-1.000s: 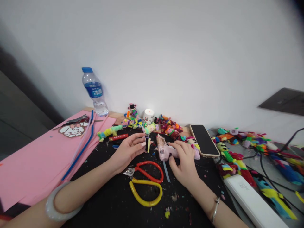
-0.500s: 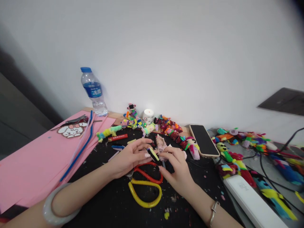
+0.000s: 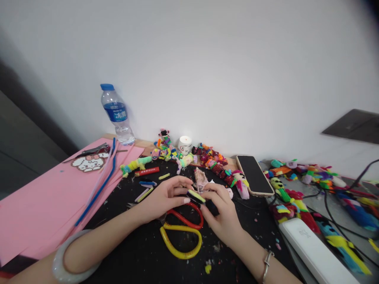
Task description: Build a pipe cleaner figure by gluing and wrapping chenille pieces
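Small dark piece with a pale yellow strip [image 3: 196, 196] held up between the two hands, over the black work surface [image 3: 142, 256], just beyond the scissors' red loop. Long axis slants: one end far and to the left, the other nearer and to the right. Yellow edge uppermost, dark side toward the person.

Left hand [image 3: 166, 199] half curled, thumb by the far-left end; right hand [image 3: 220, 205] pinching the near-right end with its fingertips. I cannot tell how firmly the left grips, its fingers partly behind the piece.

Just beyond, a pink glue gun [image 3: 201, 179], nozzle toward the wall, most of its body lost behind the right hand. Scissors [image 3: 181, 226] below, blades largely covered by the left hand and wrist. Short fuzzy offcuts [image 3: 145, 194] left of the left hand.

Farther out: phone [image 3: 255, 175] lying flat, bright fuzzy figures [image 3: 219, 167] crowded along the wall, many too tangled to separate; pink sheets [image 3: 50, 201] and white box [image 3: 316, 248] both cut off by the frame
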The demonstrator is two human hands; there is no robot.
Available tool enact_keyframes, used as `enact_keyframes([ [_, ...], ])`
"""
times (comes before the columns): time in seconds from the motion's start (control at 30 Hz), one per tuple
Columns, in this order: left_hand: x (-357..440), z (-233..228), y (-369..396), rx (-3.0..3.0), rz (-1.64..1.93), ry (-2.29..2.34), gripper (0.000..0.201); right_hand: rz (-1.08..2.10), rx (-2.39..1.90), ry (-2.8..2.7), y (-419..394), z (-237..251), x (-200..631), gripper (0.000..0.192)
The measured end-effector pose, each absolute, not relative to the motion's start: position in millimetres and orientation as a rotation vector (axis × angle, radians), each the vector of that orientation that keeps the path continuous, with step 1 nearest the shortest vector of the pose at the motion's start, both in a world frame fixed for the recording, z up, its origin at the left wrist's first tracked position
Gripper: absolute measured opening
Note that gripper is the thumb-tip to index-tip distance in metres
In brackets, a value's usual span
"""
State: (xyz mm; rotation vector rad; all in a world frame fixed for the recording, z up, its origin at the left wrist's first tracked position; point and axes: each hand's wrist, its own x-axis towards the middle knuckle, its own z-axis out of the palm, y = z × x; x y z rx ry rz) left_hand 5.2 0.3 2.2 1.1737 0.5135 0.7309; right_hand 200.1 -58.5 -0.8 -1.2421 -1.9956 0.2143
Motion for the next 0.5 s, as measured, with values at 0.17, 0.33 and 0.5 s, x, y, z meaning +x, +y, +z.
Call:
enact_keyframes([
  [0.17,1.5,4.6,4.4,1.432,0.895,0.748,0.028,0.184,-1.277,-1.912,-54.8,-1.6,203.8,0.016],
  [0.33,-14.0,6.9,21.2,1.783,1.095,1.216,0.018,0.175,-1.287,-1.887,-52.8,-3.3,205.6,0.016],
  [0.5,-26.4,12.5,32.6,2.204,0.960,1.465,0.020,0.159,-1.298,-1.890,-52.4,-3.9,206.1,0.015],
])
